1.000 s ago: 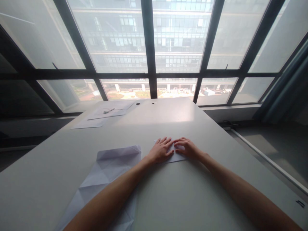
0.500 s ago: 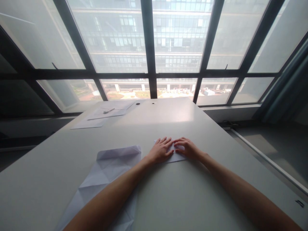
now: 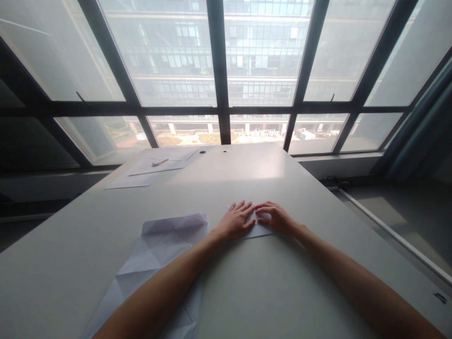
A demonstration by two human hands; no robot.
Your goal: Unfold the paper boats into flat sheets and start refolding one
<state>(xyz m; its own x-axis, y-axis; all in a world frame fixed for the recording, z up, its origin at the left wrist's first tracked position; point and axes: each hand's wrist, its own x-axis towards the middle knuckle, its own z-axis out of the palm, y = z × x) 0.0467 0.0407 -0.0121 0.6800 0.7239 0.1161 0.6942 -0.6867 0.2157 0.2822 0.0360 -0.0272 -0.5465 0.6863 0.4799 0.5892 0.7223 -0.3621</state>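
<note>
A small folded sheet of white paper (image 3: pixel 260 230) lies on the table, partly covered by both hands. My left hand (image 3: pixel 237 220) rests flat across its left side, fingers spread and pointing away from me. Over the right side is my right hand (image 3: pixel 276 217), fingers curved and thumb apart from the index finger, with the tips touching the paper close to my left fingertips. Under and beside my left forearm is a larger creased sheet of paper (image 3: pixel 155 252), its far edge folded over.
The white table (image 3: pixel 243 292) reaches to the window wall. At its far left lie several flat paper sheets (image 3: pixel 127 181) with a small white pen-like object (image 3: pixel 160 162) on top. A round hole (image 3: pixel 202 152) is near the far edge. A dark curtain (image 3: pixel 416 117) hangs at right.
</note>
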